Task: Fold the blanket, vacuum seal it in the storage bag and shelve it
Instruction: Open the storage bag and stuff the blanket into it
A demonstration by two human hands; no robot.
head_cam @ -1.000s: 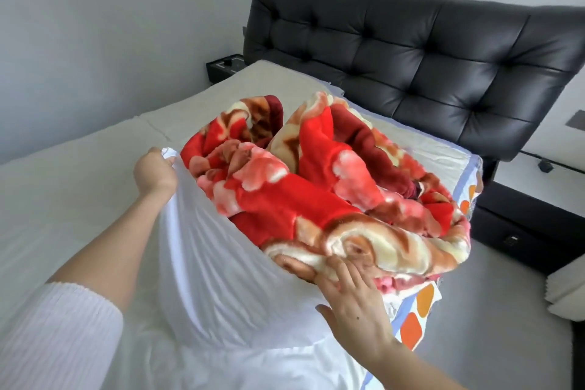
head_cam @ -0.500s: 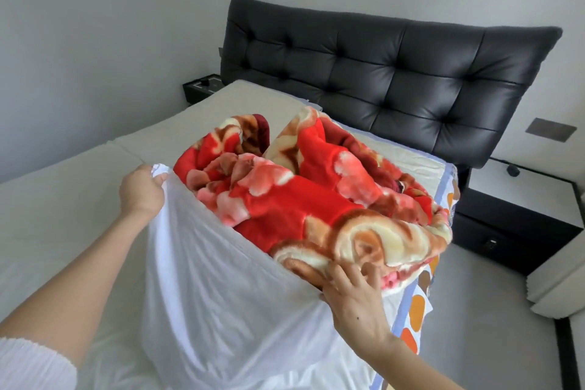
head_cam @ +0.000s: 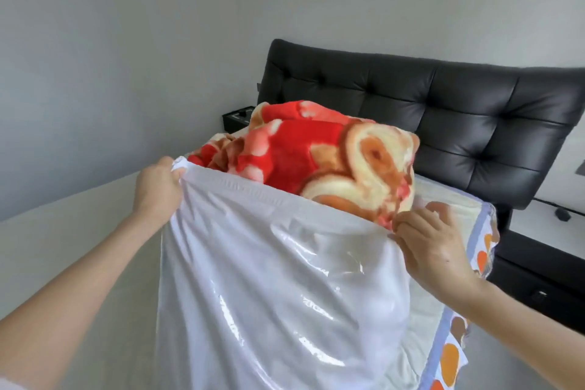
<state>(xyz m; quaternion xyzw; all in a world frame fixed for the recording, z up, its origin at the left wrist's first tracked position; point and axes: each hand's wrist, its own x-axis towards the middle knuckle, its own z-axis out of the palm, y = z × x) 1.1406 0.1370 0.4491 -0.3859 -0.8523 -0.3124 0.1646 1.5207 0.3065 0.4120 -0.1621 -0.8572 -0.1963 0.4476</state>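
A red, cream and brown fleece blanket (head_cam: 316,158) lies bundled on the bed, its near part hidden inside the mouth of a clear white plastic storage bag (head_cam: 269,279). The bag's top edge is stretched taut and raised between my hands. My left hand (head_cam: 158,184) grips the bag's left corner. My right hand (head_cam: 433,244) pinches the bag's rim at the right, beside the blanket's lower edge. The bag hangs down toward me over the mattress.
The bed (head_cam: 63,247) has a pale sheet and a black tufted headboard (head_cam: 459,123). An edge with orange dots (head_cam: 449,358) runs along the bed's right side. Dark nightstands stand at the back left (head_cam: 237,117) and at the right (head_cam: 544,263). Grey walls surround.
Both hands have lifted the bag's mouth higher and pulled it further over the blanket. My right hand moved from the blanket's lower fold to the bag's rim. The camera dropped lower.
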